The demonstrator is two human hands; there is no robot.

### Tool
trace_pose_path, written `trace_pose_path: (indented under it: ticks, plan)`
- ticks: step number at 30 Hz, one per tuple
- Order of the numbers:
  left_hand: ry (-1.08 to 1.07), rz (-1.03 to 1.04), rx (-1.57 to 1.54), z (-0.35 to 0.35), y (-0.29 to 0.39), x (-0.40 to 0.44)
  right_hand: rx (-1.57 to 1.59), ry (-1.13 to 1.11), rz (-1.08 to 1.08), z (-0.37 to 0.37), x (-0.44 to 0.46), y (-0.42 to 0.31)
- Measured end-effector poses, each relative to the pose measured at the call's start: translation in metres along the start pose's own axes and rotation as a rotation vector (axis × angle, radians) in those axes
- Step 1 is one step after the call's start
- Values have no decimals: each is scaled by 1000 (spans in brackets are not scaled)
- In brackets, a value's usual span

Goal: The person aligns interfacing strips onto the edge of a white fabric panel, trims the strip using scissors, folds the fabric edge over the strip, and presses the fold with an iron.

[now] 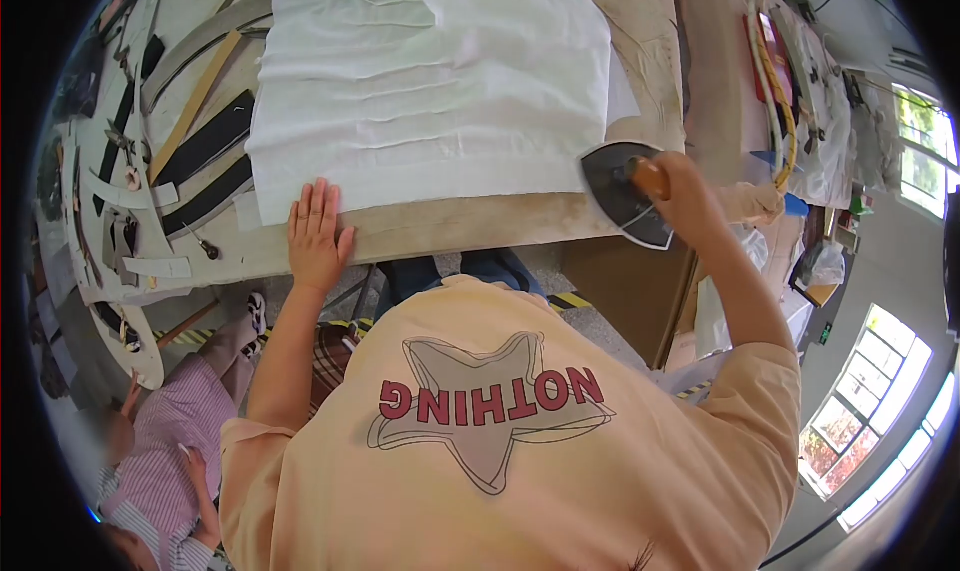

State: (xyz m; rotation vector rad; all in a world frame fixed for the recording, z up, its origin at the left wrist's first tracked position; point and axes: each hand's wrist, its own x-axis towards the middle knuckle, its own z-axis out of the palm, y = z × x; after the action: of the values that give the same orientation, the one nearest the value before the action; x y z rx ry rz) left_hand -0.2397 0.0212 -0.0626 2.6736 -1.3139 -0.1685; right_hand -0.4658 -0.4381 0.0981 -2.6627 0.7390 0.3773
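White cloth (420, 101) with several crosswise creases lies spread over the covered table. Flat at its near left edge rests my left hand (318, 239), fingers stretched out and holding nothing. My right hand (688, 196) is wrapped round the wooden handle of an iron (622, 186) with a dark, pointed body. The iron is tilted at the near right corner of the cloth, partly past the table edge. Whether its sole touches the cloth or table, I cannot tell.
Left on the table lie a wooden ruler (195, 106), black strips (210, 136) and paper pattern pieces (158, 268). A hose and yellow cable (785, 121) hang at the right. A person in a striped shirt (175, 421) is at lower left. A brown board (635, 296) stands below the table edge.
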Motion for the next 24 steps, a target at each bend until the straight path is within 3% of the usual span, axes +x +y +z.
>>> trace_pose_path:
  ticks: [2, 10, 24]
  plan:
    - [6, -2, -8, 0, 0, 0, 18, -115, -65, 8, 0, -39]
    - [-3, 10, 0, 0, -1, 0, 33, -144, -69, 72, 26, -112]
    - [2, -14, 43, 1, -3, 0, 32, -68, 6, 60, 12, -25]
